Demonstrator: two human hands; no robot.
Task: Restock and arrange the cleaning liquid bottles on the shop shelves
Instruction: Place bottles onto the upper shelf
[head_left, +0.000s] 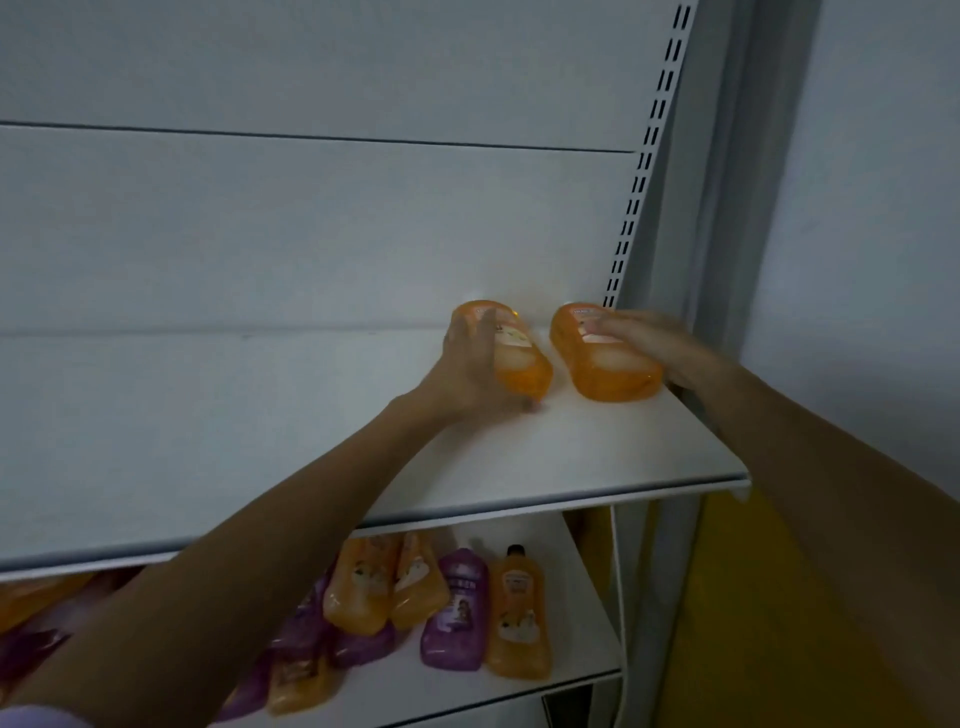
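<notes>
1. left hand (475, 366) fingers curled round left orange bottle (522, 358) at back of upper shelf (571, 457);
2. right hand (657, 343) fingers across right orange bottle (605, 364), just beside; grip unclear, blurred;
3. slotted upright (644, 171) close on the right; purple bottles (457, 608) on lower shelf (576, 566).

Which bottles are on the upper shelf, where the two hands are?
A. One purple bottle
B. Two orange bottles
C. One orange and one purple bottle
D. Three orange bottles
B: the upper shelf shows only the left orange bottle, held by the left hand, and the right orange bottle, with the right hand on it.
</notes>
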